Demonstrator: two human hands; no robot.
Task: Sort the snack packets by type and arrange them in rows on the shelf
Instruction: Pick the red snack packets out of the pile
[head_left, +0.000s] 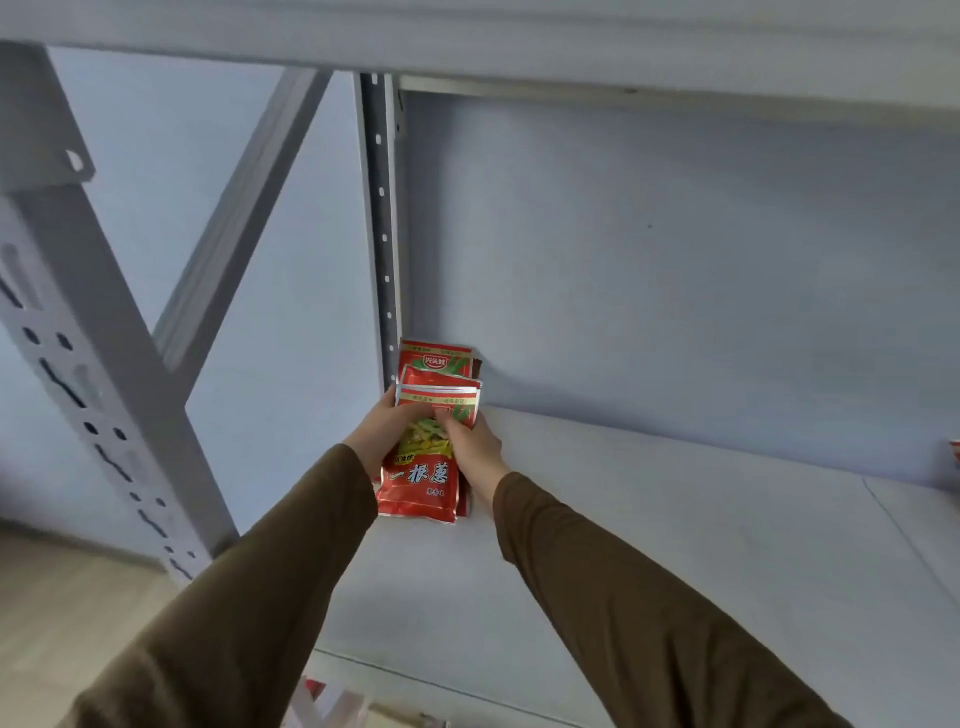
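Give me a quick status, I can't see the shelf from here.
Left hand and right hand both gripping the red packets in the shelf's back left corner. More red packets behind. Nothing in the way.

The front red packet (420, 486) hides most of the packets behind it (436, 358). A red-edged thing (955, 451) is cut by the right edge.

Shelf board (675, 545): open to right of packets (423, 467) | far-left corner: upright post (382, 234), back wall (675, 260) block | overhead: upper shelf (519, 36) caps reach | far right: red item (955, 452) at edge
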